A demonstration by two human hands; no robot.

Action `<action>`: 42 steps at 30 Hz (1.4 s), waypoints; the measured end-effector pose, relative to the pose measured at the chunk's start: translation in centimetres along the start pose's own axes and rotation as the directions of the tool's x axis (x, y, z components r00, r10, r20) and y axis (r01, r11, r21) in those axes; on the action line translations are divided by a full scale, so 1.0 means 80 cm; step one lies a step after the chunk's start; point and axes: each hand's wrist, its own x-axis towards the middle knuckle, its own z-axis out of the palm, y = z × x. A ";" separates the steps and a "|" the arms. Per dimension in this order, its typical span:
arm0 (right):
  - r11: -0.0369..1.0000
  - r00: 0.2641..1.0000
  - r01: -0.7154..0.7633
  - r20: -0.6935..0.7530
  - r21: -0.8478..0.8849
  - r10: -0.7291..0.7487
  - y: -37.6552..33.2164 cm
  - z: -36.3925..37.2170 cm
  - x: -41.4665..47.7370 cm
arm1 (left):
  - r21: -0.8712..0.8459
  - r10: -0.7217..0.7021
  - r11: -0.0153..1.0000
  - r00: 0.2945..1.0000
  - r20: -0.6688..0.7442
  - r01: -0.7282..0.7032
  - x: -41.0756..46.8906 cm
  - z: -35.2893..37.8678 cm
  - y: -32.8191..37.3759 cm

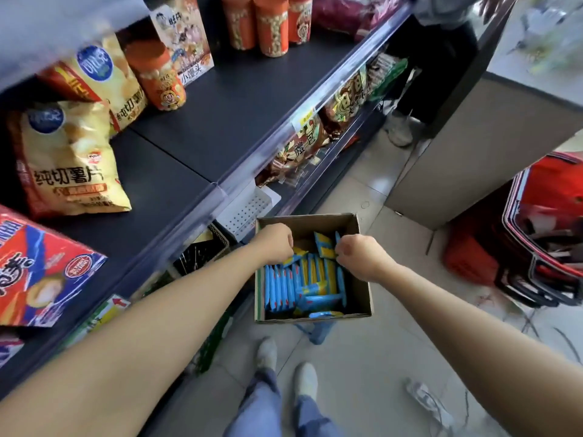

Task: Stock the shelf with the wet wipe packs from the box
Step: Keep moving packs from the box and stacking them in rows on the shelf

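Observation:
An open cardboard box (359, 288) sits low in the aisle in front of me, holding several blue and yellow wet wipe packs (303, 285) standing on edge. My left hand (276, 244) reaches into the box's far left part, fingers curled down onto a yellow-edged pack. My right hand (358, 253) is inside the box's right side, fingers pinched on the edge of a blue and yellow pack (325, 246). The dark shelf (202, 127) runs along my left, with bare surface in its middle.
Chip bags (66, 159), orange snack canisters (157, 77) and a red-blue box (38, 269) stand on the shelf. Lower shelves hold brown snack bags (303, 146) and a white perforated divider (249, 209). Another person's legs (422, 89) stand ahead. Red baskets (542, 241) sit right.

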 end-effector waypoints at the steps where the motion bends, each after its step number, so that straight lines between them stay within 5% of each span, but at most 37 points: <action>1: 1.000 0.999 -0.006 0.047 -0.025 0.008 0.004 0.017 0.013 | -0.021 -0.022 1.000 0.999 0.029 0.022 0.016 0.010 -0.009; 9: 0.987 0.961 -0.150 0.226 -0.058 0.160 0.034 0.125 0.119 | 0.049 -0.077 0.996 0.993 0.090 0.073 0.138 0.093 -0.073; 22: 0.970 0.854 -0.068 0.490 -0.234 0.178 0.090 0.236 0.214 | 0.355 -0.015 0.935 0.995 0.094 -0.019 0.237 0.191 -0.111; 26: 0.977 0.890 -0.075 0.429 -0.198 0.155 0.095 0.225 0.202 | 0.203 -0.017 0.979 0.998 -0.062 0.029 0.232 0.176 -0.102; 32: 0.975 0.968 -0.203 0.168 0.090 0.186 0.083 0.134 0.170 | -0.217 -0.111 0.974 0.974 -0.197 0.067 0.202 0.095 -0.061; 38: 0.871 0.959 -0.245 -0.028 0.427 0.283 0.058 0.019 0.121 | -0.650 -0.200 0.757 0.972 -0.125 0.072 0.120 0.009 -0.010; 42: 0.748 0.953 -0.175 -0.082 0.640 0.293 0.027 -0.045 0.076 | -0.787 -0.203 0.617 0.968 -0.149 0.008 0.048 -0.050 0.029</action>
